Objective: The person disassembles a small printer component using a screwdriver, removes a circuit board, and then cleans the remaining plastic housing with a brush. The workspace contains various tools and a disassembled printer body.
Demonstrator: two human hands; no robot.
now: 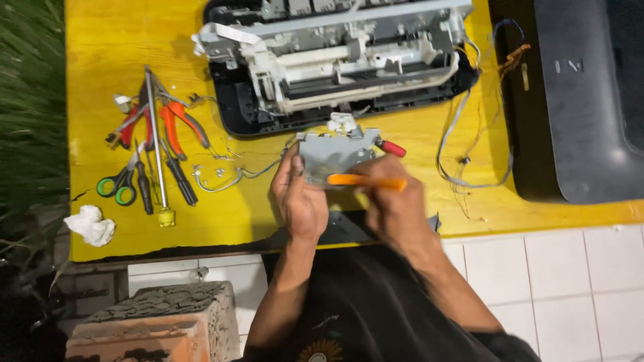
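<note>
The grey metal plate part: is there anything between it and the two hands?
Nothing visible. The left hand grips the grey metal plate part directly at its left edge. The right hand holds an orange-handled tool that lies across the plate's lower edge. The dismantled printer sits behind, apart from the hands.

Printer chassis [335, 60] cut off at top; orange tool [365, 180] tip hidden.

The surface [121, 60] is yellow-painted wood, glossy (chipped dark at its near edge). The bracket [329, 155] looks like dull grey metal; the screwdriver handle [367, 181] is smooth orange plastic. The printer chassis [335, 60] is matt plastic.
</note>
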